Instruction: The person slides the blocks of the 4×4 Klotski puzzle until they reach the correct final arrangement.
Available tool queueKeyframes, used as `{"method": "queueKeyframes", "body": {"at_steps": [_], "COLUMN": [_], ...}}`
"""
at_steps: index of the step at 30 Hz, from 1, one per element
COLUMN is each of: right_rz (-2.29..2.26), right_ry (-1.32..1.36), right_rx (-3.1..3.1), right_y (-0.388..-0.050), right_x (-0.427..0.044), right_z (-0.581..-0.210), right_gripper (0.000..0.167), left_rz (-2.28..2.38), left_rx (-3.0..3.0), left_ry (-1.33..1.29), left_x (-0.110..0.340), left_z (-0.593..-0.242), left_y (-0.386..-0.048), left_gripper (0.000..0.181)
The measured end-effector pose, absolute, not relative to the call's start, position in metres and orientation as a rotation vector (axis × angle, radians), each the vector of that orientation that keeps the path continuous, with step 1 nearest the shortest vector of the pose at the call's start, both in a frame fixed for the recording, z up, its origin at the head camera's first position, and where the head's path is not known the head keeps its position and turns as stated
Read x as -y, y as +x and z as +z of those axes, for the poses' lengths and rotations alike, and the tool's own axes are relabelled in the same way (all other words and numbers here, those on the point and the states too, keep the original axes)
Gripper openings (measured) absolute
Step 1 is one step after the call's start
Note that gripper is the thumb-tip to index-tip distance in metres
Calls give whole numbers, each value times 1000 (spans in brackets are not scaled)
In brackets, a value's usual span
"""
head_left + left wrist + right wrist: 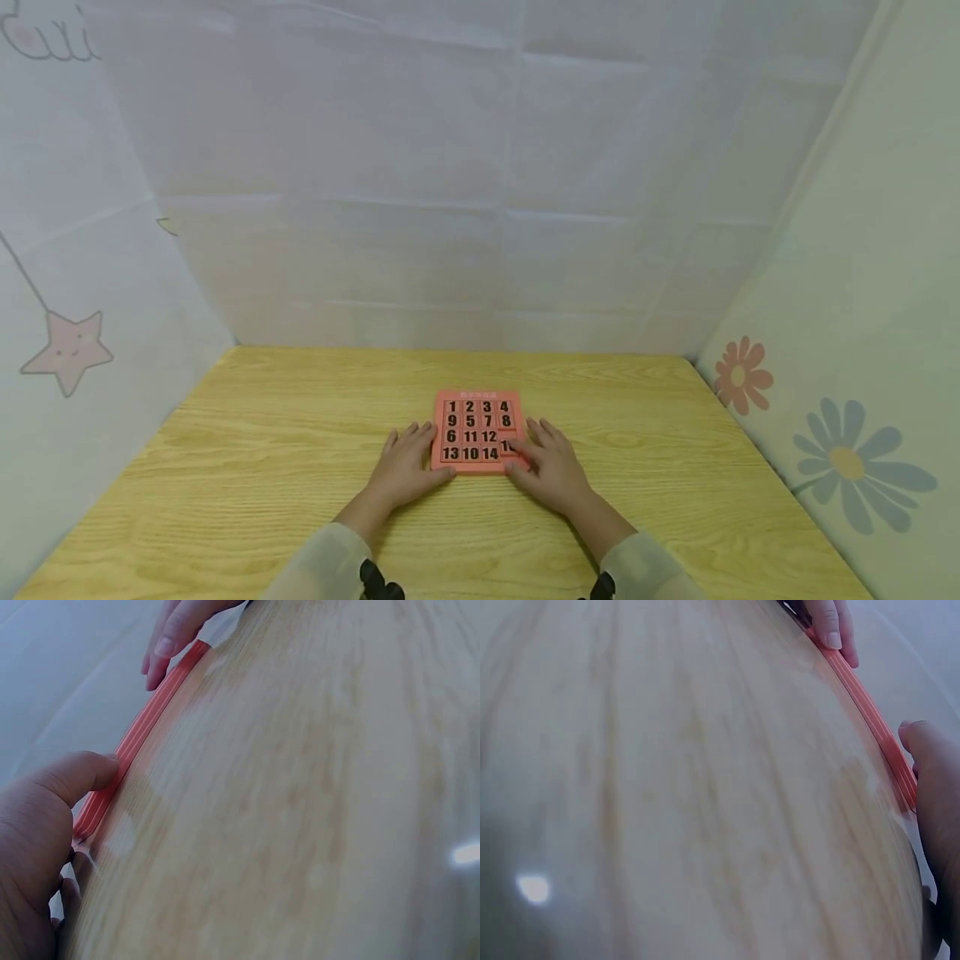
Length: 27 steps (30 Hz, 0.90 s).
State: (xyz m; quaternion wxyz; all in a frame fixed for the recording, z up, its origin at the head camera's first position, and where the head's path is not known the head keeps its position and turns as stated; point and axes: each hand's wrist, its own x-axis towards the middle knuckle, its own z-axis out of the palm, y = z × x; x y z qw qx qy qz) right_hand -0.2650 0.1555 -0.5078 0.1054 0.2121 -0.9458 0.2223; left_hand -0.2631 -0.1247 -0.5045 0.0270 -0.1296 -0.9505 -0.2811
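A red sliding number puzzle [478,464] lies flat on the table, its numbered tiles facing up. My left hand [406,469] holds its near left corner, fingers along the left side and thumb against the near edge. From the right, my right hand [553,471] reaches over the frame, with the index fingertip on a tile [506,446] in the rightmost column. That tile sits between the third and bottom rows, and the finger covers part of its number. The right thumb is by the near right corner. Both wrist views show the puzzle's ridged red edge [142,727].
The wood-grain table [300,400] spreads around the puzzle. Pale cloth walls stand behind it [450,167] and at both sides, with a printed star [67,352] on the left and printed flowers [847,463] on the right.
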Motion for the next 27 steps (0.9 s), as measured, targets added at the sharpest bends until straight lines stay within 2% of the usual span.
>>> {"method": "queueKeyframes", "body": {"at_steps": [27], "right_rz": [680], "right_ry": [651], "right_rx": [2765], "right_y": [-258], "right_x": [-158], "right_z": [-507], "right_gripper": [46], "left_rz": [-849], "left_rx": [2938], "left_ry": [-410], "left_x": [127], "left_z": [-505], "left_y": [-262], "left_gripper": [87]}}
